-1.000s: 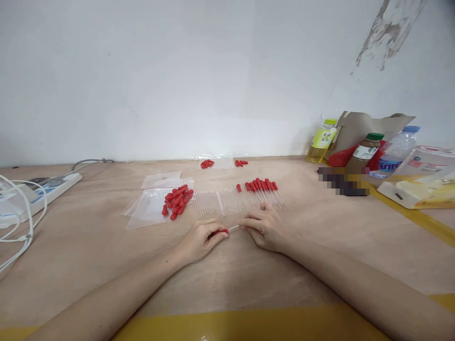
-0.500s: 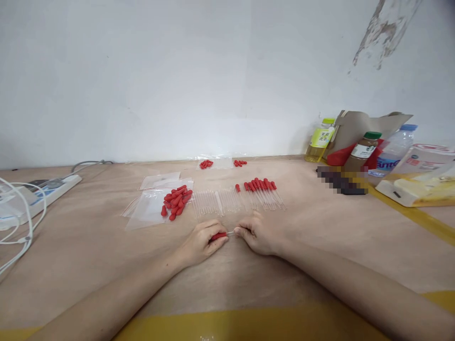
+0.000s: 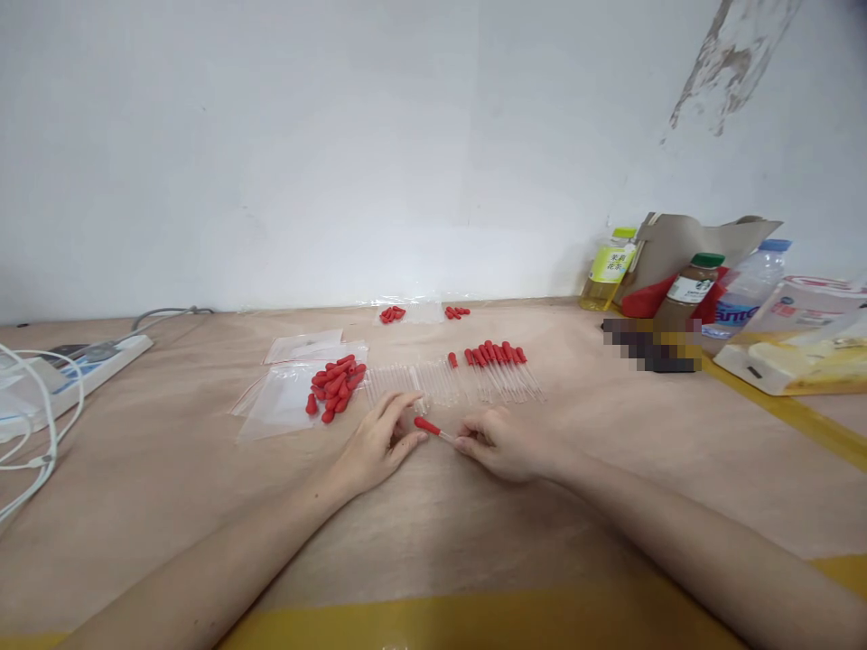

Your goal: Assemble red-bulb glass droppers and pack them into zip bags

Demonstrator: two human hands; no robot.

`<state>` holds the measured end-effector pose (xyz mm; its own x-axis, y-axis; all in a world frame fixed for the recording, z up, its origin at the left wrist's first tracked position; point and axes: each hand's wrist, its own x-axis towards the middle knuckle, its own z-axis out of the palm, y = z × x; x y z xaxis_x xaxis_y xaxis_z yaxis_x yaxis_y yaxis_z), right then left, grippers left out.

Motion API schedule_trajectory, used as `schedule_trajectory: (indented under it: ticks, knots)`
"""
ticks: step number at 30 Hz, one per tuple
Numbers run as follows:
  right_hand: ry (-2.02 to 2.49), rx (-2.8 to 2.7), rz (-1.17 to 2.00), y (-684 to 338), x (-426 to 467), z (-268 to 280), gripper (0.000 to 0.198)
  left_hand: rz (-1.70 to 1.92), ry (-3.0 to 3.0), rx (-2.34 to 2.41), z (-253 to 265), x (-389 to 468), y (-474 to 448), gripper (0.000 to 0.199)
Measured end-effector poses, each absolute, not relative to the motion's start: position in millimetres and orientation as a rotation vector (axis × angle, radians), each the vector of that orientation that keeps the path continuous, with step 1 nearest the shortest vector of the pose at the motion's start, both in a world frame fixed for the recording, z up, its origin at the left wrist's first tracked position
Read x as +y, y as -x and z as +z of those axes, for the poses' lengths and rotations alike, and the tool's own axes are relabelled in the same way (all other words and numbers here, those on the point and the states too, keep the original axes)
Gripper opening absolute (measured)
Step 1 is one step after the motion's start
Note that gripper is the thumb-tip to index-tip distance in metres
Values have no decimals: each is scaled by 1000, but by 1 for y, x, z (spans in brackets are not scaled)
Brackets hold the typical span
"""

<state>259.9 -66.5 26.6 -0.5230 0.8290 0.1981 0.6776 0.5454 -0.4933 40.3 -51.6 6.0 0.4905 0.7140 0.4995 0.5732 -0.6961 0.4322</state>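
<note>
My right hand (image 3: 498,442) pinches the clear tube of a dropper (image 3: 428,426), whose red rubber bulb points left. Fingers spread, my left hand (image 3: 385,441) is beside the bulb and holds nothing. Beyond the hands lies a row of clear glass tubes (image 3: 433,383). To their right are several droppers (image 3: 501,357) with red bulbs on, side by side, and a single red bulb (image 3: 452,359) sits at the row's upper end. A pile of loose red bulbs (image 3: 337,386) rests on clear plastic bags (image 3: 277,406) at the left.
Two small groups of red bulbs (image 3: 392,314) lie on plastic near the wall. A power strip (image 3: 101,370) with white cables is at the left. Bottles (image 3: 610,269), a grey bag (image 3: 711,236), a pixelated dark object (image 3: 650,348) and a food packet (image 3: 799,343) stand at the right.
My left hand has let go of the red bulb and opened, moving slightly left and away. The dropper now shows whole, tilted, in my right hand's pinch.
</note>
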Motion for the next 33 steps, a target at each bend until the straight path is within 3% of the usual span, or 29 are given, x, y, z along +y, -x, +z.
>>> schedule_trajectory:
  ticks: [4,6,12,16,21,33]
  knots:
    - [1415,-2039,849,-274,-40,20,23,785,-2515,1081,8,-51,-40,10]
    - [1522,-1888,922,-282,-21,20,25,690,-2541,1039,11,-52,-41,16]
    - [1842,-1843,390,-276,15,34,34,655,-2624,1014,13,-52,-43,27]
    - [1957,-1838,290,-257,22,32,33,632,-2665,997,11,-51,-42,31]
    - [2014,-1810,197,-251,29,21,47,633,-2669,996,10,-51,-41,31]
    - [1868,-1958,133,-239,15,24,20,783,-2652,1107,11,-55,-43,25]
